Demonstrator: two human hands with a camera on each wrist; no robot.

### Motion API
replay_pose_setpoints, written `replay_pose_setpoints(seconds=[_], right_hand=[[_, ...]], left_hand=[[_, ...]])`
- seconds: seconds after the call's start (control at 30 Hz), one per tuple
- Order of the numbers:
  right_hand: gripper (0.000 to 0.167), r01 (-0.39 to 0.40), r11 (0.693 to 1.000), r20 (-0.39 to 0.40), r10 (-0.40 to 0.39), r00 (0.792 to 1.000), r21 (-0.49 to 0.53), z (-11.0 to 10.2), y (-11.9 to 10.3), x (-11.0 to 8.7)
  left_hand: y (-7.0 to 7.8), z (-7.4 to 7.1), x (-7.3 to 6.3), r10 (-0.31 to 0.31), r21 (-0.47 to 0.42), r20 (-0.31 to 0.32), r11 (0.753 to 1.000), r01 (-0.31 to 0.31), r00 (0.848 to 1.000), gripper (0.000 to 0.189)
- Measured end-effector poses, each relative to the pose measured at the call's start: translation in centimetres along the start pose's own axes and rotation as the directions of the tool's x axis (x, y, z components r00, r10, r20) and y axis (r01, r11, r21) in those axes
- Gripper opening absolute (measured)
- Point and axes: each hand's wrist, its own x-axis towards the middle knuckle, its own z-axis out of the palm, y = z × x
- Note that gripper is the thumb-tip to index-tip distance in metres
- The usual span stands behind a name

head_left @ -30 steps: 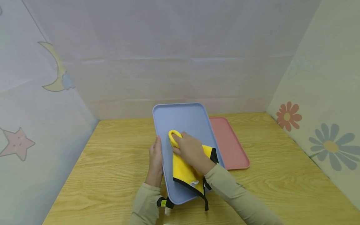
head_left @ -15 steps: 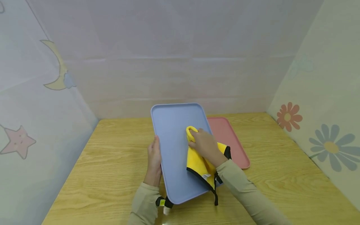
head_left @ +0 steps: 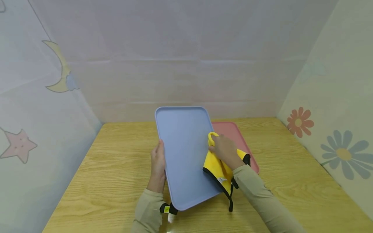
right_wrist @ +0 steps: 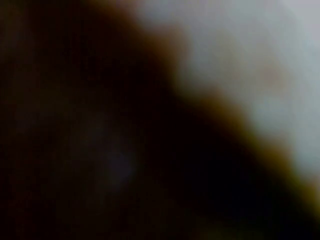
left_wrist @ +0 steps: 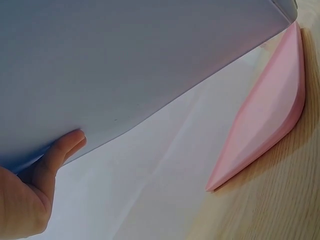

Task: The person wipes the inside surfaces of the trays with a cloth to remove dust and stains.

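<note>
A blue tray [head_left: 183, 155] is held up tilted, its inner face toward me. My left hand [head_left: 158, 161] grips its left edge, thumb in front; in the left wrist view the fingers [left_wrist: 62, 147] curl against the tray's underside [left_wrist: 125, 65]. Bunched in my right hand [head_left: 225, 150] is a yellow cloth [head_left: 215, 165] with black edging and a dangling black strap. It lies over the tray's right edge, partly past it. The right wrist view is dark and blurred, its camera largely covered.
Behind the blue tray a pink tray [head_left: 230, 134] lies on the wooden table [head_left: 122, 155], partly hidden by the blue one. Printed fabric walls [head_left: 180, 81] enclose the table at the back and both sides.
My right hand has moved the yellow cloth rightward across the blue tray, from its middle to its right edge. The left hand and tray have shifted slightly left.
</note>
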Motion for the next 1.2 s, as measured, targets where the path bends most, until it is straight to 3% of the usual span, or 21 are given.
replay_pose_setpoints(seconds=[0.2, 0.57, 0.77, 0.9, 1.03, 1.2], right_hand=[[0.043, 0.017, 0.999, -0.044, -0.015, 0.999, 0.036, 0.2, -0.4, -0.2], [0.034, 0.103, 0.995, -0.101, -0.101, 0.990, 0.011, 0.1, -3.5, -0.9], [0.031, 0.189, 0.982, -0.160, -0.188, 0.969, -0.011, 0.1, -5.4, -1.6], [0.034, 0.233, 0.972, -0.159, -0.233, 0.959, -0.016, -0.2, -6.9, -2.3], [0.037, 0.303, 0.952, -0.200, -0.305, 0.931, -0.044, -0.3, -8.2, -3.0], [0.038, 0.401, 0.914, -0.264, -0.403, 0.877, -0.062, -0.2, -9.4, -3.6]], left_hand=[[0.1, -0.1, 0.0, 0.000, 0.002, 0.012, 1.000, -0.001, 1.000, 0.042], [0.2, 0.1, 0.0, 0.006, -0.002, 0.011, 1.000, -0.006, 1.000, 0.045], [0.0, 0.2, 0.0, 0.014, 0.016, 0.018, 1.000, -0.014, 1.000, 0.045], [-0.3, 0.2, 0.0, 0.014, 0.048, 0.035, 0.999, -0.016, 0.999, 0.047], [-0.5, 0.2, 0.0, 0.015, 0.067, 0.041, 0.998, -0.018, 0.999, 0.049], [-0.7, 0.3, 0.1, 0.021, 0.052, 0.045, 0.998, -0.024, 0.999, 0.051]])
